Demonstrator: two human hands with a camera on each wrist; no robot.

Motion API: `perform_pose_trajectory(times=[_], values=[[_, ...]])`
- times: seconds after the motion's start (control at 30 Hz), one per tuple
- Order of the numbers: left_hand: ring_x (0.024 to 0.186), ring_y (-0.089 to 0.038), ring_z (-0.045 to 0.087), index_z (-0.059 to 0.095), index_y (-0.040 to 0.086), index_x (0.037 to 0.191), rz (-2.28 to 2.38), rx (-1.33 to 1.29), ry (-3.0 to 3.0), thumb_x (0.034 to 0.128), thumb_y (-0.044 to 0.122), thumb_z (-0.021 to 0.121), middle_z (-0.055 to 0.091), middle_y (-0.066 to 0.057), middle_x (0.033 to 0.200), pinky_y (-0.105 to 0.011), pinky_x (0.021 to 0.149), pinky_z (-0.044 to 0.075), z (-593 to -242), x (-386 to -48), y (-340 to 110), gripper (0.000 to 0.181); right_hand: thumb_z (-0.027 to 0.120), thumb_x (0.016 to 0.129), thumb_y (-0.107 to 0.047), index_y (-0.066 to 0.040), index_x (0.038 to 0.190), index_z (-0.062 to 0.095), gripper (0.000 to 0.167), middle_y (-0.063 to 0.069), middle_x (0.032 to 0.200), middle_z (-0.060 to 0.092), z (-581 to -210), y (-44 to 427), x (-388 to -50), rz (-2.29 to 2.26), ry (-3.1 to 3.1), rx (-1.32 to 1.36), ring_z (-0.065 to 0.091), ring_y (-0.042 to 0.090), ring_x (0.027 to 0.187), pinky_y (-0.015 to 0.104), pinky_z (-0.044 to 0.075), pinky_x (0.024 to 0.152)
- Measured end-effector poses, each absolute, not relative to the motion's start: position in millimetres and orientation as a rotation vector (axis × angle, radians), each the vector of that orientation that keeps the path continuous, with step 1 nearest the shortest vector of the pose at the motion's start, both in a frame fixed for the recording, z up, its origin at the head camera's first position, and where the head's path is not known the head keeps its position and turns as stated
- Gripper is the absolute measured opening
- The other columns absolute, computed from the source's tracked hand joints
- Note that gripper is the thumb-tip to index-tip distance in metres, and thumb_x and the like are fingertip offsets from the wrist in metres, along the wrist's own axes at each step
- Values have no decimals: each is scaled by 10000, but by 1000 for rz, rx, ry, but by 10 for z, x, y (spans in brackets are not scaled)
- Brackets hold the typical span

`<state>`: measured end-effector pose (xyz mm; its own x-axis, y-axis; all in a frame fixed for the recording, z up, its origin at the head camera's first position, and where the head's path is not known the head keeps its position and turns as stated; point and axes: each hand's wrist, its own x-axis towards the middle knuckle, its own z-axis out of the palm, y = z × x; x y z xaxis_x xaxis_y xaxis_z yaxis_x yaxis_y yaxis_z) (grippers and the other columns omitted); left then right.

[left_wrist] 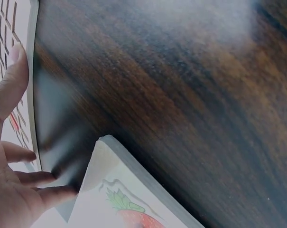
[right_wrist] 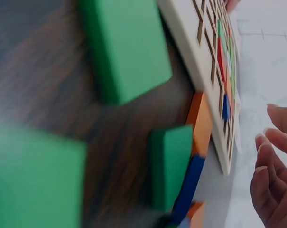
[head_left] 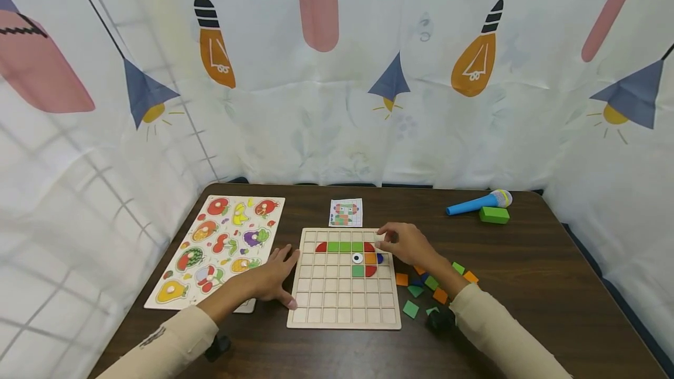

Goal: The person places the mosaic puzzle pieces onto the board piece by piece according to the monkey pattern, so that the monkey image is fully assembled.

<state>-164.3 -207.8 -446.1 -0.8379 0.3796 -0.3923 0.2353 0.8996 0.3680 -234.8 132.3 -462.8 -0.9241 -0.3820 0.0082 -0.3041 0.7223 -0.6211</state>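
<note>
A green block lies closest, by the right wrist camera. The right hand, free and loosely bent, is near the board's far right corner; the left hand, spread, touches its left edge. Coloured pieces sit in the board; loose blocks lie right of it.

Your cream-sleeved left arm extends forward, bare left hand splayed; your cream-sleeved right arm angles inward, bare right hand loosely curled.

Two hands, two boards (one gridded), one microphone.
</note>
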Motion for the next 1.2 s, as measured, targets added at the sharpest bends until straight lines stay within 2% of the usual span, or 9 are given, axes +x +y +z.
perform_pose_trajectory(times=[0.13, 0.3, 0.63, 0.87, 1.03, 1.2], values=[[1487, -561, 124, 228, -14, 1575, 444, 450, 2580, 703, 419, 903, 143, -322, 1623, -663, 1121, 297, -4449, -1654, -2086, 1185, 719, 940, -277, -117, 1172, 709, 282, -64, 830, 625, -4656, 1481, -2302, -982, 2803, -587, 484, 120, 636, 268, 409, 574], [1489, -557, 127, 230, -32, 1569, 426, 458, 2564, 686, 430, 913, 147, -321, 1622, -666, 1125, 291, -4421, -1661, -2094, 1208, 714, 945, -290, -129, 1193, 699, 296, -79, 847, 606, -4673, 1693, -2234, -988, 2804, -597, 474, 113, 579, 251, 423, 519], [1490, -564, 97, 210, 5, 1582, 448, 454, 2556, 690, 403, 908, 114, -323, 1627, -669, 1114, 302, -4439, -1658, -2101, 1200, 708, 948, -303, -82, 1189, 695, 327, -64, 884, 640, -4646, 2082, -2132, -1025, 2804, -731, 493, 95, 568, 239, 445, 515], [1489, -568, 90, 209, 5, 1583, 458, 458, 2555, 690, 390, 910, 109, -328, 1626, -666, 1116, 300, -4428, -1656, -2092, 1199, 716, 942, -293, -98, 1200, 697, 324, -61, 923, 650, -4658, 2240, -2082, -975, 2799, -702, 485, 69, 575, 227, 449, 523], [1487, -569, 101, 212, 12, 1586, 451, 457, 2553, 688, 403, 907, 117, -328, 1625, -665, 1129, 285, -4435, -1661, -2096, 1201, 728, 932, -264, -114, 1189, 707, 298, -61, 951, 653, -4686, 2313, -2049, -887, 2798, -694, 491, 45, 640, 225, 458, 569], [1481, -577, 112, 216, 4, 1582, 445, 470, 2558, 686, 401, 908, 124, -332, 1622, -667, 1121, 293, -4433, -1662, -2094, 1200, 751, 908, -306, -153, 1145, 730, 283, -75, 965, 654, -4712, 2319, -2023, -807, 2809, -663, 557, 53, 785, 239, 493, 683]])
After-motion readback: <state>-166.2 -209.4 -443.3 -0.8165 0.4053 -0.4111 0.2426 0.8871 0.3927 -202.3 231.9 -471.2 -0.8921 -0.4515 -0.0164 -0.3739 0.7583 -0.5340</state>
